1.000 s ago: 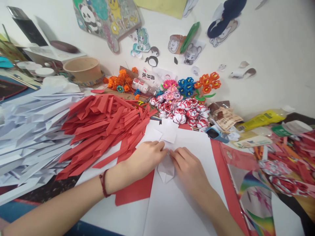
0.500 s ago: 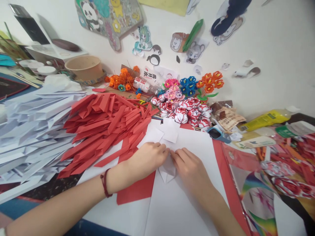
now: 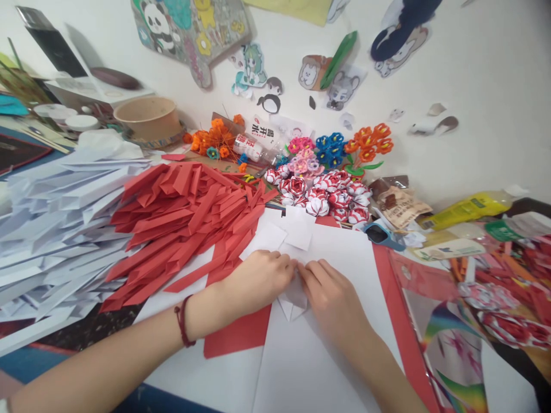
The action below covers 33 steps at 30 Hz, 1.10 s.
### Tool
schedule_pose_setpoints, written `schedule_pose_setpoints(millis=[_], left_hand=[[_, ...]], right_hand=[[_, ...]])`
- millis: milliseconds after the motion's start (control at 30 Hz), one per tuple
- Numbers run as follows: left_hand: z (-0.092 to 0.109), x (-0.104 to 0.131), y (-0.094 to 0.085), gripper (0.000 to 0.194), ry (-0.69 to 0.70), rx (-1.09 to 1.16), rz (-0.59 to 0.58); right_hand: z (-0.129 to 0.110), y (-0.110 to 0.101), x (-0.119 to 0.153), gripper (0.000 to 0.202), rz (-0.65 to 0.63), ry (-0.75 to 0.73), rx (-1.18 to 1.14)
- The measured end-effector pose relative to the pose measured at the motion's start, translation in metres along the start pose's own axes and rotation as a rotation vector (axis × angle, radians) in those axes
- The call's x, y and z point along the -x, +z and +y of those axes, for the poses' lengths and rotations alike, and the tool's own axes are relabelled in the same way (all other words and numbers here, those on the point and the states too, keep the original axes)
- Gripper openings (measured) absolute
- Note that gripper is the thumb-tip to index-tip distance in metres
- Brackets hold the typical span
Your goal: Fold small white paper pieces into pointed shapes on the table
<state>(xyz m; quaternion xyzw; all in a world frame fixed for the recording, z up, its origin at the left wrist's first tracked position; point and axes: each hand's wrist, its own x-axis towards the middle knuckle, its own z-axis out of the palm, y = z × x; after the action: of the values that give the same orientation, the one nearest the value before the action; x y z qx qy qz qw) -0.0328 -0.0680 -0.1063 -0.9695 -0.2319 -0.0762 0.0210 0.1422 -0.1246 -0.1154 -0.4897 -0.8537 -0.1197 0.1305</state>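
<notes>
Both my hands pinch a small folded piece of white paper (image 3: 293,303) above large white sheets (image 3: 327,355). My left hand (image 3: 264,278) closes on its upper left edge, wearing a dark red cord bracelet (image 3: 185,324) at the wrist. On the right side of the fold, my right hand (image 3: 329,289) is closed with thumb and fingertips together. The fingertips of the two hands almost meet, and they hide the paper's upper part. Just beyond them lie small white paper squares (image 3: 298,229). A red sheet (image 3: 236,332) shows beneath my left hand.
Folded red strips (image 3: 189,218) and white strips (image 3: 64,229) are heaped at the left. Behind my hands are red-and-white paper flowers (image 3: 331,192) and colourful flowers (image 3: 331,149). A blue tape dispenser-like object (image 3: 383,236), a yellow bottle (image 3: 469,209) and a patterned plastic packet (image 3: 447,338) lie at the right.
Almost nothing differs. My hands stay on the folded white paper, with only a tiny shift of the right fingers and a slight shift of the view.
</notes>
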Motion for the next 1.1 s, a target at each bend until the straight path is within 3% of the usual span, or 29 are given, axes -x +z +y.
schedule_pose_setpoints(millis=[400, 833, 1100], left_hand=[[-0.015, 0.001, 0.0, 0.011, -0.031, 0.056, 0.016], [-0.016, -0.001, -0.01, 0.015, 0.017, 0.111, -0.025], [-0.02, 0.0, -0.006, 0.016, 0.043, 0.123, 0.021]], right_hand=[[0.0, -0.003, 0.001, 0.022, -0.069, -0.042, 0.04], [-0.005, -0.006, -0.001, 0.023, -0.067, -0.025, -0.049], [-0.013, -0.001, 0.002, 0.023, 0.036, 0.099, -0.085]])
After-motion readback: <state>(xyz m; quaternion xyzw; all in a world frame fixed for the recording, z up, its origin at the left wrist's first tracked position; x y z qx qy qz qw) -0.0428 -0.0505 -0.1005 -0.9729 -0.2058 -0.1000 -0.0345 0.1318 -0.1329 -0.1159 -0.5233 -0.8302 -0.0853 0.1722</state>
